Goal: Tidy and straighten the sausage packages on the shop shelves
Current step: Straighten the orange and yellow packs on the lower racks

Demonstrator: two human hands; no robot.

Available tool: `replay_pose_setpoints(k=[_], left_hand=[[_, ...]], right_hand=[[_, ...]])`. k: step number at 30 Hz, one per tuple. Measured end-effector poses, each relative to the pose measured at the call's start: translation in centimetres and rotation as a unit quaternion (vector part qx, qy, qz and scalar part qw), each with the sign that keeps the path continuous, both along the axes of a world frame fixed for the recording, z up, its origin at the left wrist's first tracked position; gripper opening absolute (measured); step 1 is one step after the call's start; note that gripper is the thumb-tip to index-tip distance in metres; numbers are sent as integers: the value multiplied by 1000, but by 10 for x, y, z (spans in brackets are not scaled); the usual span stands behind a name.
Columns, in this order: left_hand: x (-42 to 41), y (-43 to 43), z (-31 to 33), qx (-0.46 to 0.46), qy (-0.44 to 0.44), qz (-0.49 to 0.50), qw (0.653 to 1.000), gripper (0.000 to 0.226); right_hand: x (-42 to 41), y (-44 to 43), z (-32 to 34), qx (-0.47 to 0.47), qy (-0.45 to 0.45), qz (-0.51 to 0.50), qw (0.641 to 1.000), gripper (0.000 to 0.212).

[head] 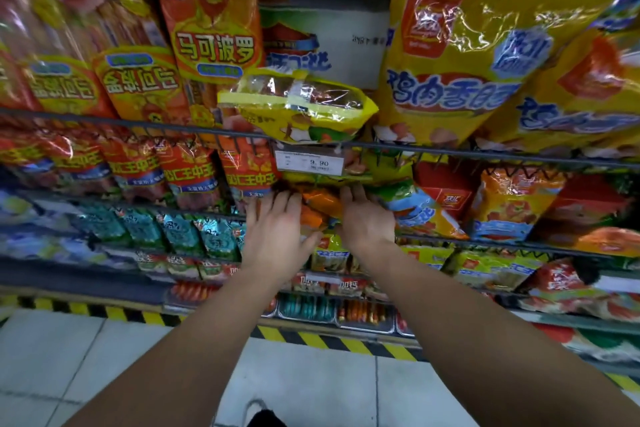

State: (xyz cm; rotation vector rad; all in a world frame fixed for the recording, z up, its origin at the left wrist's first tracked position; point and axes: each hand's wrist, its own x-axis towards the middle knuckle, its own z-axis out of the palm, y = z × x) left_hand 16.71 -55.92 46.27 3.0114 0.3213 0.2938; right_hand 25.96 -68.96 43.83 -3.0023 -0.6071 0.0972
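The left hand (277,236) and right hand (367,218), fingers straight and gripping nothing, flank a crinkly orange plastic sausage package (320,201) just below the white price tag (310,163). It is probably light, soft and slippery, best squared by its side edges.

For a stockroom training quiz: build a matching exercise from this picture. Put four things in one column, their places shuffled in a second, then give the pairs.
Things
1. yellow package
2. price tag
3. orange package
4. teal packages

Places
A. to the left of the left hand
B. between the left hand and the right hand
C. lying sideways against the upper wire rail
D. hanging from that rail, just above both hands

Pairs: 1-C, 2-D, 3-B, 4-A
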Motion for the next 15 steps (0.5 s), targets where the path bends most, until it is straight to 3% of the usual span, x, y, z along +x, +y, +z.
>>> replay_pose_setpoints(k=[15], left_hand=[[16,25,1,-84,8,-42,996,63]], right_hand=[[6,-35,11,75,35,-8,997,56]])
